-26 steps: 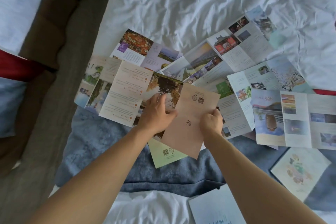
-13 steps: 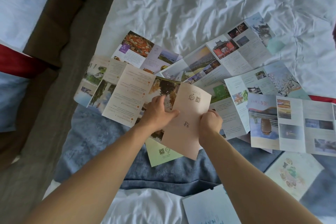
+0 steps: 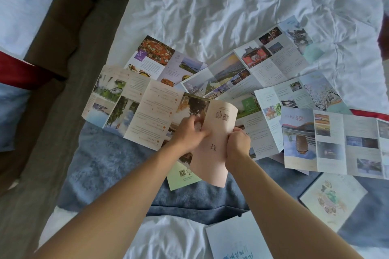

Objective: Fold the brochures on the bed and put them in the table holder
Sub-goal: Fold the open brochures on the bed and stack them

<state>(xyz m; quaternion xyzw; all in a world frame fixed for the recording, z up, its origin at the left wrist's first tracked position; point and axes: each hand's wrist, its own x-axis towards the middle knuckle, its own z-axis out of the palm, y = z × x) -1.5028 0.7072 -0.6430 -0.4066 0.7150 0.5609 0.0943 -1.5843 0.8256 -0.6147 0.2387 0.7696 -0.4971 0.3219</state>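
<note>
Far left on the bed (image 3: 210, 6), an open tan brochure (image 3: 134, 109) lies flat, panels spread over a blue blanket (image 3: 101, 164). Left hand (image 3: 187, 135) has fingers curled on the left edge of a pink brochure panel (image 3: 214, 145), thumb on its face. The panel is lifted off the bed and curving over mid-fold. Right hand (image 3: 237, 145) is curled tight, pinching the panel's right edge. A green brochure (image 3: 181, 175) sits underneath. Right of the hands, more open brochures (image 3: 336, 143) overlap, unfolded. Table holder not in view. Judgement: paper is thin, light, floppy, creases easily, slides on the sheet; best held at opposite edges near the fold line, then pressed flat to set the crease.
</note>
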